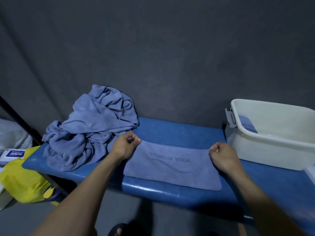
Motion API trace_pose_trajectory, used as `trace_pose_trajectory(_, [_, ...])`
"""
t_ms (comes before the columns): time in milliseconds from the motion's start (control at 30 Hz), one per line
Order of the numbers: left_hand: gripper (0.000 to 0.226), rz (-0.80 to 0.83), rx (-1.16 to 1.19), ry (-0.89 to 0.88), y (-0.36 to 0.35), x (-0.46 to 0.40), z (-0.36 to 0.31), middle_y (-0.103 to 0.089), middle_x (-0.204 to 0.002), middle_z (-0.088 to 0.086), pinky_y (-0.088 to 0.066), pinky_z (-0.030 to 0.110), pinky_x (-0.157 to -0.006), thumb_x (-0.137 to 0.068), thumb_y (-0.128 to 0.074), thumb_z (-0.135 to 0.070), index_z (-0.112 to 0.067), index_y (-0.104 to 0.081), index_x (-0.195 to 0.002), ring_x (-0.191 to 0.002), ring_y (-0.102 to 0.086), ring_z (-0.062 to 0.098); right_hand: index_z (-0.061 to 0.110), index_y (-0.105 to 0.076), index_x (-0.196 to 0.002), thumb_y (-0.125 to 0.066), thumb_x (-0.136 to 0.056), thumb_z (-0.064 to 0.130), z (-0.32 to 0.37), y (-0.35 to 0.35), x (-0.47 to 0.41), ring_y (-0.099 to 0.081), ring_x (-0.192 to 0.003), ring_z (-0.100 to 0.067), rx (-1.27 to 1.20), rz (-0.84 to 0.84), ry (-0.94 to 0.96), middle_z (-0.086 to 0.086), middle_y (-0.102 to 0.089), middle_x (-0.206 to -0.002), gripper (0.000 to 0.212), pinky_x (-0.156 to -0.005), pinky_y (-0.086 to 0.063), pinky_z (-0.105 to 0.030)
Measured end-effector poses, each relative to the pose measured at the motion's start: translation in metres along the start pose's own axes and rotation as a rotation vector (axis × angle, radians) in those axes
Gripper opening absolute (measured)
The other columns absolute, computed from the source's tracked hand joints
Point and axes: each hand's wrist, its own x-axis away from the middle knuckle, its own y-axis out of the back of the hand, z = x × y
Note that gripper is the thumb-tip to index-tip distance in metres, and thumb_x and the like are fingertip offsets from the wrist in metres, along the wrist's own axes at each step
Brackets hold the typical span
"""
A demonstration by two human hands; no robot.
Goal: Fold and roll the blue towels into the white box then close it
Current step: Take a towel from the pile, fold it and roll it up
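A folded blue towel [172, 166] lies flat on the blue padded worktop [170, 132], near its front edge. It bears the words "YOGA FITNESS", upside down from the head view, over a curved line. The left hand [125, 147] pinches the towel's far left corner between thumb and curled fingers; the right hand [222, 156] pinches the far right corner the same way. Each grip is narrow, closed on cloth, and the far hem runs taut between them.

Just left of the folded towel sits a crumpled heap of blue towels [90, 132], touching the grey wall behind. At the right end of the worktop stands the white box [265, 147], open, with a grey latch on its left wall; its right side is cut off by the frame. Inside it a blue towel piece [247, 124] shows, with faint print too small to read.

At the far left, below the worktop, are a yellow bag [23, 181] and a white packet with a blue label [12, 155]; its writing is blurred. A sandalled foot [117, 229] shows at the bottom edge.
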Motion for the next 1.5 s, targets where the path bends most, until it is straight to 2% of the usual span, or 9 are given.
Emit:
trace_pose_trajectory(233, [0.022, 0.028, -0.319, -0.130, 0.000, -0.002, -0.007, -0.063, -0.070, -0.004, -0.039, 0.028, -0.059, -0.098, -0.063, -0.026, -0.020, -0.058, -0.077, -0.068, -0.056, 0.015, 0.011, -0.057, -0.079, -0.049, -0.092, 0.011, 0.002, 0.002, 0.000, -0.055, -0.072, -0.021, 0.258, -0.005, 0.064, 0.000, -0.061, -0.075, 0.016, -0.062, -0.035, -0.030])
trace_pose_trajectory(400, [0.008, 0.013, -0.597, -0.271, 0.005, -0.003, -0.012, -0.068, -0.099, 0.001, -0.042, 0.030, -0.069, -0.098, -0.062, -0.030, -0.023, -0.066, -0.100, -0.096, -0.065, 0.026, 0.016, -0.055, -0.080, -0.051, -0.092, 0.020, -0.001, 0.005, -0.003, -0.054, -0.078, -0.024, 0.439, -0.001, 0.134, -0.003, -0.057, -0.090, 0.013, -0.064, -0.040, -0.033])
trace_pose_trajectory(567, [0.029, 0.250, -0.689, -0.410, 0.011, -0.005, -0.016, -0.056, -0.124, 0.002, -0.048, 0.040, -0.095, -0.104, -0.054, -0.022, -0.020, -0.064, -0.131, -0.110, -0.058, 0.025, 0.014, -0.055, -0.080, -0.063, -0.090, 0.024, -0.002, 0.014, -0.011, -0.055, -0.087, -0.020, 0.332, 0.213, 0.085, -0.007, -0.060, -0.095, 0.016, -0.067, -0.038, -0.029])
trace_pose_trajectory(767, [0.007, 0.425, -0.796, -0.364, 0.019, 0.002, -0.024, -0.059, -0.102, 0.004, -0.040, 0.031, -0.076, -0.101, -0.050, -0.016, -0.015, -0.055, -0.105, -0.092, -0.057, 0.025, 0.011, -0.059, -0.083, -0.068, -0.088, 0.015, 0.000, 0.018, -0.003, -0.053, -0.065, -0.016, -0.053, 0.164, 0.028, 0.001, -0.058, -0.067, 0.011, -0.060, -0.039, -0.029])
trace_pose_trajectory(967, [0.017, 0.504, -0.826, -0.263, 0.032, 0.012, -0.030, -0.054, -0.088, -0.003, -0.035, 0.031, -0.069, -0.103, -0.052, -0.026, -0.021, -0.049, -0.087, -0.082, -0.051, 0.019, 0.009, -0.062, -0.094, -0.060, -0.093, 0.006, -0.002, 0.005, -0.003, -0.058, -0.078, -0.021, -0.267, -0.002, -0.047, -0.006, -0.064, -0.084, 0.003, -0.062, -0.040, -0.028])
trace_pose_trajectory(1067, [0.019, 0.458, -0.727, -0.246, 0.036, 0.017, -0.026, -0.058, -0.086, -0.003, -0.039, 0.030, -0.069, -0.102, -0.056, -0.032, -0.021, -0.054, -0.085, -0.080, -0.054, 0.016, 0.011, -0.061, -0.103, -0.052, -0.096, 0.007, -0.005, -0.004, 0.000, -0.061, -0.092, -0.028, -0.068, -0.019, 0.030, -0.003, -0.063, -0.090, 0.012, -0.070, -0.039, -0.029])
trace_pose_trajectory(1233, [0.020, 0.395, 0.019, -0.210, 0.038, 0.043, -0.042, -0.055, -0.070, -0.003, -0.047, 0.023, -0.062, -0.095, -0.071, -0.022, -0.011, -0.058, -0.084, -0.067, -0.053, 0.010, 0.015, -0.050, -0.138, -0.052, -0.096, 0.015, 0.010, -0.006, 0.013, -0.051, -0.124, -0.029, 0.365, -0.049, 0.258, -0.007, -0.053, -0.140, 0.042, -0.100, -0.045, -0.038])
trace_pose_trajectory(1400, [0.013, 0.392, 0.134, -0.456, 0.034, 0.077, -0.080, -0.062, -0.077, -0.006, -0.045, 0.019, -0.069, -0.090, -0.073, -0.024, -0.011, -0.070, -0.091, -0.074, -0.056, 0.007, 0.031, -0.051, -0.140, -0.065, -0.095, 0.036, 0.071, -0.011, 0.066, -0.046, -0.129, 0.002, -0.096, 0.182, 0.673, 0.019, -0.054, -0.138, 0.047, -0.101, -0.028, -0.004])
trace_pose_trajectory(1500, [0.014, 0.411, 0.198, -0.557, 0.026, 0.094, -0.092, -0.070, -0.085, 0.001, -0.050, 0.025, -0.078, -0.095, -0.066, -0.012, 0.000, -0.068, -0.101, -0.086, -0.064, 0.008, 0.031, -0.060, -0.129, -0.070, -0.091, 0.034, 0.096, -0.020, 0.080, -0.059, -0.119, -0.002, -0.236, 0.265, 0.770, 0.016, -0.068, -0.121, 0.039, -0.101, -0.044, -0.021])
